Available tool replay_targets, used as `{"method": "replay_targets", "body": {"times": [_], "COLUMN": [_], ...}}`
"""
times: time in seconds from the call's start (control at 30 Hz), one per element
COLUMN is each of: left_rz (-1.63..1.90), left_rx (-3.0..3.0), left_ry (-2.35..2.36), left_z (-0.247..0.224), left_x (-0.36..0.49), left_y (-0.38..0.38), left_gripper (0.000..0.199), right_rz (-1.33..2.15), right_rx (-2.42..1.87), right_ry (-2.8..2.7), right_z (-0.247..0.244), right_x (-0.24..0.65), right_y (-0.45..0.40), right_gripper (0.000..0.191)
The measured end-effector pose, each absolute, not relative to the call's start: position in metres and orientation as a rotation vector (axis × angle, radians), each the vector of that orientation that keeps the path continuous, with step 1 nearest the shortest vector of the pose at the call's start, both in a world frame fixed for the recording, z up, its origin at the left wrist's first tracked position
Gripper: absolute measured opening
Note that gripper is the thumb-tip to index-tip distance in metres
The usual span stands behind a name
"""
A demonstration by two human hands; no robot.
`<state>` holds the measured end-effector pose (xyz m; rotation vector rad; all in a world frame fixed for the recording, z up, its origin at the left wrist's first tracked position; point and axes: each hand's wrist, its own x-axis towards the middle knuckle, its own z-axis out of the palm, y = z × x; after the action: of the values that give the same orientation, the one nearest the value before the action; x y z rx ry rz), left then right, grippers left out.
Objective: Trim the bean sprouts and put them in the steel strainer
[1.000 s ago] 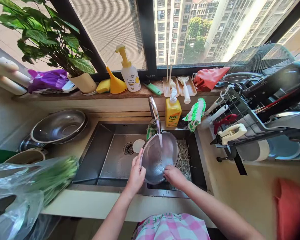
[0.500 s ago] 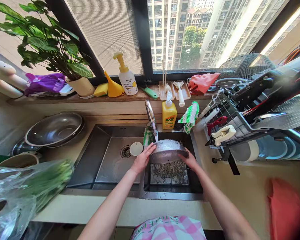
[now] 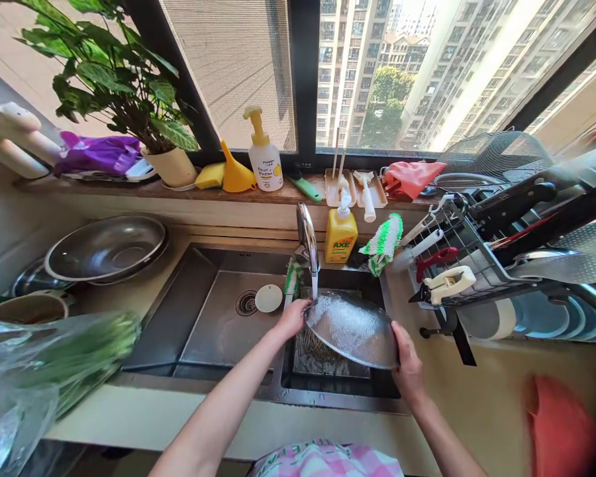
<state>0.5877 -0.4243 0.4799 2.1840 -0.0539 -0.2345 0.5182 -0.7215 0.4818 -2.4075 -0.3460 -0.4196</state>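
Both my hands hold a round metal mesh strainer [image 3: 355, 331] over the right sink basin [image 3: 338, 392]. My left hand [image 3: 294, 318] is closed on its left rim, and my right hand [image 3: 408, 363] grips the right rim. The strainer is tilted, its mesh side facing up towards me. Water runs from the chrome faucet [image 3: 306, 235] onto its upper left part. Thin greyish strands [image 3: 320, 348] lie in the basin, partly hidden beneath the strainer.
The left basin [image 3: 218, 324] holds a round white drain cover [image 3: 269, 299]. A yellow AXE bottle [image 3: 341, 236] and a green-white cloth [image 3: 383, 244] stand behind the faucet. A loaded dish rack [image 3: 481, 258] is at right; bagged greens [image 3: 79, 351] and a steel pan [image 3: 106, 248] at left.
The strainer has turned over from its side, so its mesh now faces up, and it has moved slightly right and down. My right hand has shifted to its outer right edge.
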Motion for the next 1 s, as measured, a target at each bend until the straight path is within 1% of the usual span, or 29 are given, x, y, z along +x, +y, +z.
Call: {"method": "replay_targets", "body": {"times": [0.13, 0.2, 0.27, 0.33, 0.47, 0.5, 0.6, 0.63, 0.7, 0.8, 0.87, 0.9, 1.0], "left_rz": [-0.113, -0.051, -0.015, -0.001, -0.022, -0.033, -0.073, -0.093, -0.161, -0.318, -0.384, -0.386, -0.320], "left_rx": [2.294, 2.337, 2.371, 2.388, 2.365, 2.352, 2.322, 2.317, 2.321, 2.341, 2.348, 2.348, 2.316], "left_ry": [-0.209, -0.216, -0.175, -0.131, -0.136, -0.153, -0.198, -0.208, -0.248, -0.407, -0.542, -0.597, -0.689], "left_z": [0.489, 0.486, 0.479, 0.470, 0.463, 0.464, 0.470, 0.472, 0.475, 0.482, 0.490, 0.495, 0.509], "left_x": [0.556, 0.538, 0.522, 0.511, 0.501, 0.501, 0.497, 0.495, 0.491, 0.487, 0.486, 0.486, 0.483], "left_y": [-0.394, -0.376, -0.361, -0.350, -0.344, -0.345, -0.350, -0.353, -0.360, -0.372, -0.377, -0.378, -0.369], "left_gripper": [0.049, 0.051, 0.048, 0.045, 0.041, 0.041, 0.045, 0.048, 0.059, 0.086, 0.101, 0.104, 0.101], "right_rz": [-0.570, -0.669, -0.700, -0.585, -0.155, -0.118, -0.201, -0.198, -0.070, 0.163, 0.133, 0.092, -0.017], "right_rx": [-2.354, -2.344, -2.385, -2.476, -2.598, -2.602, -2.617, -2.634, -2.701, -2.784, -2.791, -2.784, -2.736], "right_ry": [-0.366, -0.362, -0.371, -0.446, -0.705, -0.708, -0.542, -0.506, -0.494, -0.527, -0.529, -0.542, -0.611], "right_z": [0.509, 0.518, 0.519, 0.514, 0.508, 0.508, 0.509, 0.508, 0.504, 0.504, 0.516, 0.526, 0.566], "right_x": [0.505, 0.497, 0.488, 0.481, 0.477, 0.477, 0.476, 0.475, 0.471, 0.472, 0.480, 0.486, 0.511], "right_y": [-0.722, -0.725, -0.732, -0.741, -0.752, -0.751, -0.743, -0.739, -0.731, -0.717, -0.704, -0.695, -0.658], "right_gripper": [0.059, 0.061, 0.062, 0.059, 0.051, 0.051, 0.057, 0.060, 0.069, 0.080, 0.079, 0.077, 0.065]}}
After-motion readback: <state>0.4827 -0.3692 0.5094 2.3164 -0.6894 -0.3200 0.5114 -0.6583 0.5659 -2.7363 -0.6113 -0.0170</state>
